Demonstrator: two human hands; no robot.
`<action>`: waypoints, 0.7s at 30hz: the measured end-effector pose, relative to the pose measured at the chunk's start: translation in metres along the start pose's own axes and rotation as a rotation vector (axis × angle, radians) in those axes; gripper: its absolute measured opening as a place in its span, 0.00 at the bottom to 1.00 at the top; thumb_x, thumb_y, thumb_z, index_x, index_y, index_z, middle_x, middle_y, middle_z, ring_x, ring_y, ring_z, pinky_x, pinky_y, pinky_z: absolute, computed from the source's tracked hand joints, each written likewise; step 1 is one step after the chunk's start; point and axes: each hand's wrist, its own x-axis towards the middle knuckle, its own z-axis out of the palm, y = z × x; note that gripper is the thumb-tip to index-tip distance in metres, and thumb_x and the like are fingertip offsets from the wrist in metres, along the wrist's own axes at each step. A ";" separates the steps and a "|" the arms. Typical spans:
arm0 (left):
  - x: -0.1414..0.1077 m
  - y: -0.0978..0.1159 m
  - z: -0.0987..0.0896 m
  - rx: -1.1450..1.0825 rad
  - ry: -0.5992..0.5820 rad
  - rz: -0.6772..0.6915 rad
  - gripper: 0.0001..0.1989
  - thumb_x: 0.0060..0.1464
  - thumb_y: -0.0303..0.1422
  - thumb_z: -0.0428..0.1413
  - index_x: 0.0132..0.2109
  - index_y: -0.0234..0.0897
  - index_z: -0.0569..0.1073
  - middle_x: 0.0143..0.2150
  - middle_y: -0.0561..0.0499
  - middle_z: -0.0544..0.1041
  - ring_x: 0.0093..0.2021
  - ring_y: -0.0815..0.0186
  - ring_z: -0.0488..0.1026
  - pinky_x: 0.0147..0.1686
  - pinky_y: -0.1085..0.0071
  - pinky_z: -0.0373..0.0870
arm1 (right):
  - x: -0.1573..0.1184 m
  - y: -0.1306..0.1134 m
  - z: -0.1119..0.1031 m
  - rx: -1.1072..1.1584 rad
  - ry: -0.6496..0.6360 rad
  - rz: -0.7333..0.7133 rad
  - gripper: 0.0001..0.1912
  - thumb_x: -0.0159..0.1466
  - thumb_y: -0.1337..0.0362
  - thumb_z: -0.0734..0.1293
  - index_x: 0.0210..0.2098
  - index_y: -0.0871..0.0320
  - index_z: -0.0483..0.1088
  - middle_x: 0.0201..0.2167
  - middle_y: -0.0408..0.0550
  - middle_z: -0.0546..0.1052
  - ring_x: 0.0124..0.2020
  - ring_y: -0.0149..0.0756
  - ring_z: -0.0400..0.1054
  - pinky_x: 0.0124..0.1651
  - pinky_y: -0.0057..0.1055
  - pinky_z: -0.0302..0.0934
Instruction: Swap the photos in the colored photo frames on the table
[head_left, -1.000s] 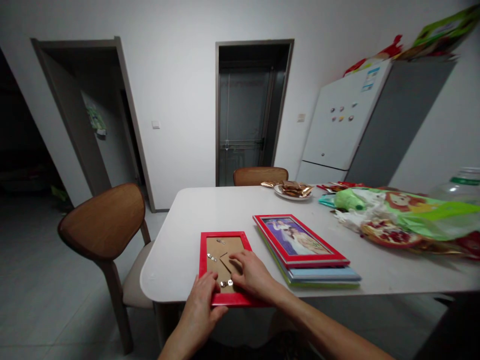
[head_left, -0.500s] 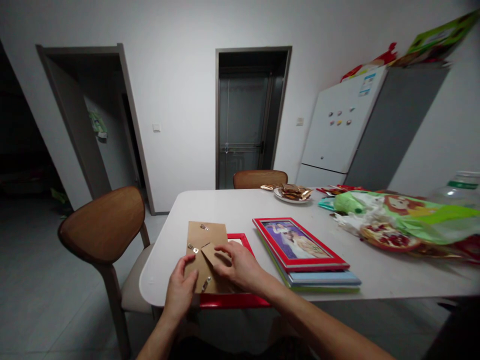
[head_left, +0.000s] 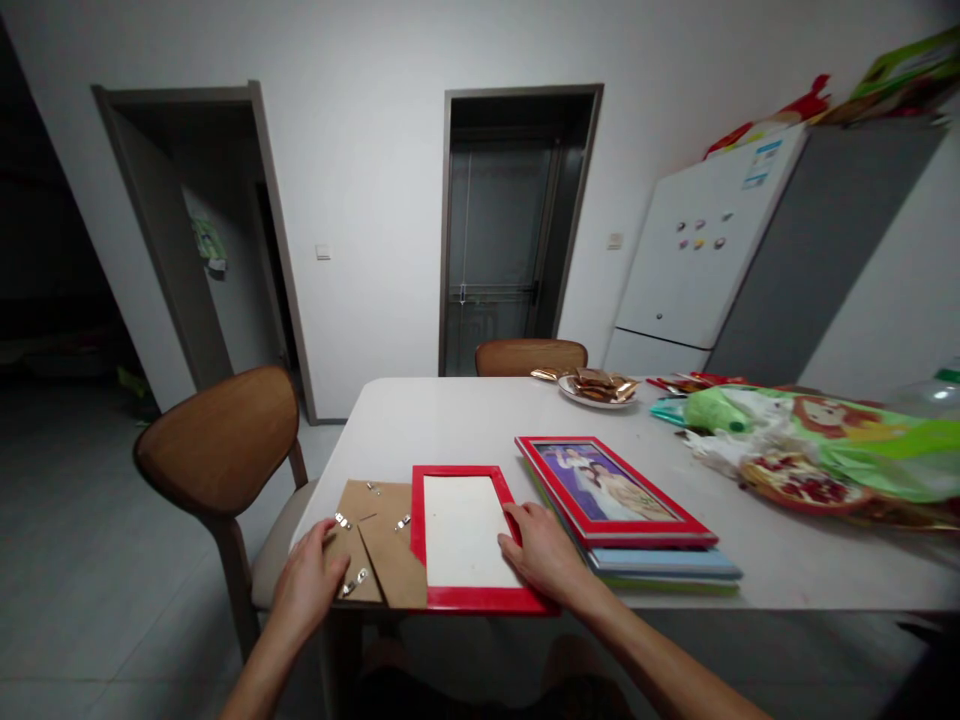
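Observation:
A brown photo frame backing board [head_left: 390, 502] with metal clips and a folding stand flap lies at the table's near left edge. My left hand [head_left: 307, 580] holds its left side, thumb on top and fingers at the edge. Right of the board, partly under it, is a red picture frame [head_left: 456, 471] with a white panel [head_left: 465, 530] in its opening. My right hand [head_left: 544, 550] grips the frame's right side, its thumb over the rim. Beside it rests a stack of frames, a red one with a photo [head_left: 607, 485] on top.
A plate [head_left: 600, 403] of wrapped snacks stands at the table's far side. On the right are a green printed bag [head_left: 840, 430], an opened pomegranate [head_left: 802, 485] and a clear bottle [head_left: 934, 392]. Wooden chairs [head_left: 225, 445] stand left and behind.
The backing board has gone from over the red frame down to its left, uncovering the white panel. My right hand has let go of the stand flap and moved right onto the frame.

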 end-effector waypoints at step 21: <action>-0.052 0.071 0.045 0.362 -0.187 0.341 0.12 0.50 0.28 0.45 0.42 0.37 0.69 0.49 0.43 0.70 0.51 0.57 0.64 0.52 0.49 0.52 | 0.012 0.006 -0.004 0.257 -0.013 0.172 0.30 0.49 0.69 0.59 0.53 0.65 0.55 0.37 0.57 0.73 0.35 0.38 0.67 0.36 0.28 0.56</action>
